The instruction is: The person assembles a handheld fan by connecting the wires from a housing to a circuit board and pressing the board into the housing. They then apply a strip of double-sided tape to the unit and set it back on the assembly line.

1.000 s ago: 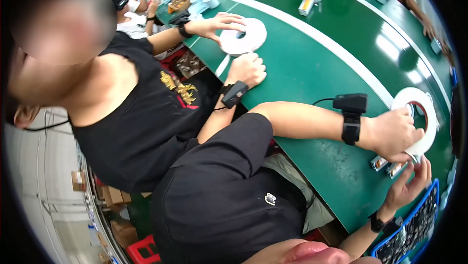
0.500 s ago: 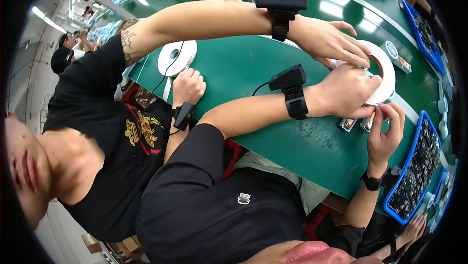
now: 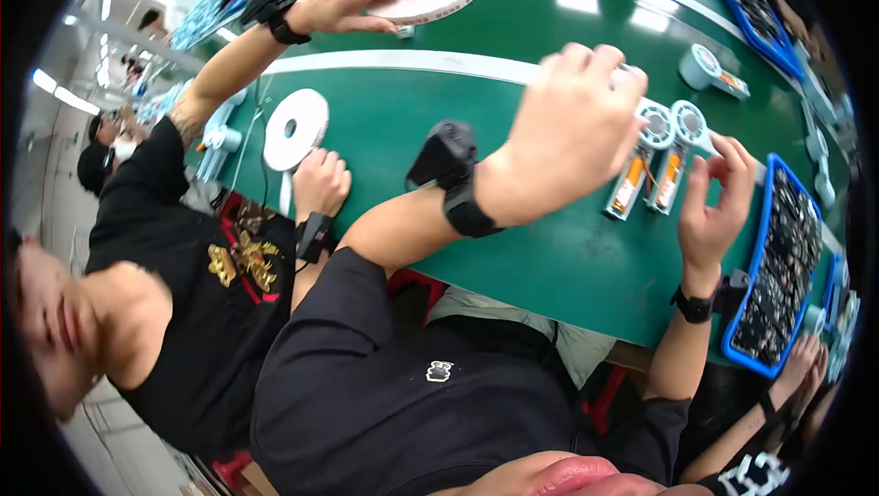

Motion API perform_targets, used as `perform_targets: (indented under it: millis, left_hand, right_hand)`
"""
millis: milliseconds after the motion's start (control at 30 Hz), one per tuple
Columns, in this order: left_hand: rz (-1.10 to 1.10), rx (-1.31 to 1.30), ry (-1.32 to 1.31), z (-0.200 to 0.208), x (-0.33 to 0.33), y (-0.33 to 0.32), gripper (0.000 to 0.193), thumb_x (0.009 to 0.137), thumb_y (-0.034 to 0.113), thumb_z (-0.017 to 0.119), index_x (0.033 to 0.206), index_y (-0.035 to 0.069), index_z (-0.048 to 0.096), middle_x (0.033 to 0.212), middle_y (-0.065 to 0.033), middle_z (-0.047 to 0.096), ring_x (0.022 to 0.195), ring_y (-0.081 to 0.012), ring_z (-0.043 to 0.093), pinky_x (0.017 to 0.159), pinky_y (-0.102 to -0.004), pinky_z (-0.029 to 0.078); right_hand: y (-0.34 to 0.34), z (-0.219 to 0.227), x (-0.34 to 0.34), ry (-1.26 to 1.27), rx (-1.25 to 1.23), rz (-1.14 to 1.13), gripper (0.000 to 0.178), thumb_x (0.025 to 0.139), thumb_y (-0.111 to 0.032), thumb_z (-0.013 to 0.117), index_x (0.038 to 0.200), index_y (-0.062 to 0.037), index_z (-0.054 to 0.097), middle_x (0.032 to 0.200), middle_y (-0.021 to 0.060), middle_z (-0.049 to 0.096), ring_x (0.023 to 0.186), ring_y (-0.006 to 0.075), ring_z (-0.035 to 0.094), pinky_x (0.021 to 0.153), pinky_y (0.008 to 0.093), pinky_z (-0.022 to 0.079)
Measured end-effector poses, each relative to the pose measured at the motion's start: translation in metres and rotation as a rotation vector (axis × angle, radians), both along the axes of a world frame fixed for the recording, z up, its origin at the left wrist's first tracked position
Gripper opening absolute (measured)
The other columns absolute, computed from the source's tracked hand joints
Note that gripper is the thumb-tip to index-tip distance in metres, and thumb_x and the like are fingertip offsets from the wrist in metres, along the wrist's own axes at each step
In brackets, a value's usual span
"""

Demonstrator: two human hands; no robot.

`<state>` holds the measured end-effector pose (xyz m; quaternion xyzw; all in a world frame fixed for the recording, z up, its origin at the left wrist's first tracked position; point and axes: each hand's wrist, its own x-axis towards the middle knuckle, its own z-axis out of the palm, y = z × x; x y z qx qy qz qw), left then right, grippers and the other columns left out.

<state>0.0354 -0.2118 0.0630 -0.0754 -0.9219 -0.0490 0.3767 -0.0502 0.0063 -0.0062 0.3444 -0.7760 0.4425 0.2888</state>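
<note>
My left hand [image 3: 572,134] is raised over the green table with its fingers curled closed. A sliver of something pale shows at its fingertips, too little to make out. Just right of it lie two light-blue handheld fans, a left one [image 3: 626,187] and a right one [image 3: 671,177], side by side with their handles open on orange cells. My right hand [image 3: 719,199] is beside the right fan, fingers loosely bent and thumb apart, with nothing visible between them. At the upper left a co-worker's hand [image 3: 352,2] holds a large white tape roll [image 3: 439,4].
A blue tray [image 3: 730,350] of small dark parts stands right of my right hand. Another fan [image 3: 701,66] lies farther back. A second white tape roll [image 3: 307,130] is beside the co-worker's other hand [image 3: 320,183]. A pale strip [image 3: 403,59] crosses the green table.
The co-worker's hand has carried the tape roll away from my hands to the far left. My left hand has come back off it and lifted; my right fingers have parted, uncovering the two fans.
</note>
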Motion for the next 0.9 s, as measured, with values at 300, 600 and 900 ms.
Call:
perform_targets:
  millis: [300,600,900]
  left_hand:
    - [0.178,0.249,-0.579,-0.022,-0.024,-0.057,0.030,0.084,0.037,0.072,0.083,0.007,0.074,0.087,-0.0170,0.073,0.085,-0.0325,0.073,0.074,-0.0416,0.056]
    - [0.824,0.498,-0.159,0.010,-0.004,-0.211,0.034,0.085,0.040,0.070,0.092,0.008,0.078,0.095,-0.0166,0.075,0.092,-0.0341,0.073,0.082,-0.0443,0.057]
    - [0.636,0.507,-0.730,-0.039,-0.035,-0.220,0.049,0.084,0.048,0.073,0.114,0.009,0.074,0.115,-0.0130,0.073,0.108,-0.0305,0.070,0.093,-0.0426,0.055]
  right_hand:
    - [0.003,-0.019,-0.007,-0.038,0.019,0.110,0.029,0.099,-0.002,0.062,0.127,0.0018,0.062,0.112,0.0073,0.064,0.082,0.0115,0.055,0.077,0.0262,0.048]
    - [0.008,-0.019,-0.022,-0.135,0.067,0.003,0.025,0.101,-0.008,0.061,0.124,0.0014,0.063,0.093,0.0046,0.065,0.079,0.0100,0.055,0.073,0.0255,0.047]
    - [0.008,-0.015,-0.013,-0.111,0.101,0.020,0.022,0.101,-0.007,0.061,0.121,-0.0003,0.064,0.090,0.0029,0.062,0.076,0.0093,0.053,0.068,0.0258,0.045]
